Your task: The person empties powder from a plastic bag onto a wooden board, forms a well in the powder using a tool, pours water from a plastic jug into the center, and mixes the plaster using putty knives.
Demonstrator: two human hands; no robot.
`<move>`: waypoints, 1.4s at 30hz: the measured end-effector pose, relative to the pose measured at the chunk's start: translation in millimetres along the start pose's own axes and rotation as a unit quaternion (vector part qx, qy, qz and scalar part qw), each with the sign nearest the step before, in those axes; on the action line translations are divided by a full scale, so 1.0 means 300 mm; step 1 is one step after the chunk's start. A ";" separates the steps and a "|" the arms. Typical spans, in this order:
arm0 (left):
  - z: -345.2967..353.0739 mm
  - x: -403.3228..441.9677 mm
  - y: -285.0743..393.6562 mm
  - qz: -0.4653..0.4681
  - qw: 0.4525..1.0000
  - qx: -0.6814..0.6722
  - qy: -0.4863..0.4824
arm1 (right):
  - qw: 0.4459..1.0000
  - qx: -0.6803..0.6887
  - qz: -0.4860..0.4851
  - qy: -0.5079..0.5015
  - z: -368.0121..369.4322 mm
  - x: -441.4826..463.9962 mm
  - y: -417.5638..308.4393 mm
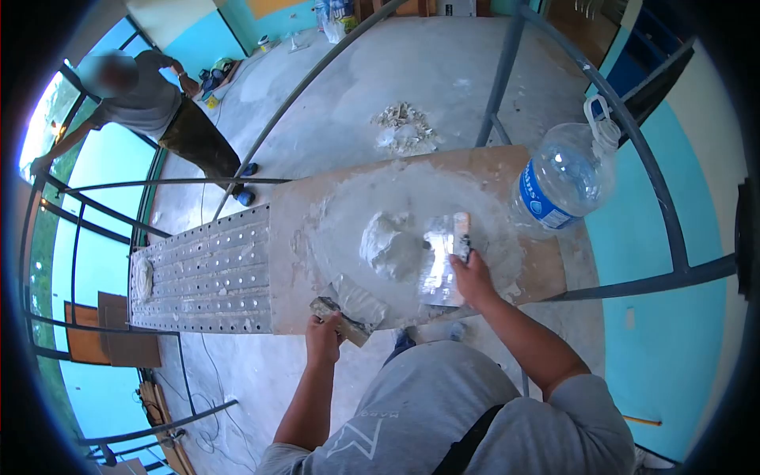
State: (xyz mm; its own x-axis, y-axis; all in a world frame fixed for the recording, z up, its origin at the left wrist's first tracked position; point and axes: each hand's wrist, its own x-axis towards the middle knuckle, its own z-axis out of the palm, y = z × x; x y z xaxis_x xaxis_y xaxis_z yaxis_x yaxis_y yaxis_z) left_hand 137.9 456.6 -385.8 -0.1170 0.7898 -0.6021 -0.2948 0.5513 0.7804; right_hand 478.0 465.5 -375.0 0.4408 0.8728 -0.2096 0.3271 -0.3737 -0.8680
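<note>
My left hand (322, 338) is closed on the wooden handle of a plastering trowel (360, 301); its smeared blade rests over the board's near edge. My right hand (475, 279) grips a second plastering trowel (440, 269), with a shiny, flat metal blade and a pale handle. This blade lies just right of a white mound of wet plaster (386, 247). Under both tools is a brown board (289, 297) coated with white smears. How the right fingers wrap the handle is partly hidden.
A large clear water bottle (570, 178) stands on the board's right end. Grey scaffold rails (665, 190) surround the perforated metal platform (206, 273). At the upper left a person (146, 103) holds the frame. Rubble (405, 131) lies on the floor below.
</note>
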 end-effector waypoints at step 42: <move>0.191 0.227 0.165 0.093 0.993 0.060 -0.045 | 0.983 0.181 -0.019 0.019 -0.036 0.037 -0.039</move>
State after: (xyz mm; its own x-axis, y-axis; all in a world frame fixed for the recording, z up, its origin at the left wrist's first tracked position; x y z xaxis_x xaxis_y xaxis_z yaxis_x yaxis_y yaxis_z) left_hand 169.6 553.0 -378.5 -0.0710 0.8989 -0.4324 -0.1596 0.4177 0.8945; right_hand 488.2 476.2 -362.4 0.4674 0.8688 -0.1636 0.0275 -0.1992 -0.9796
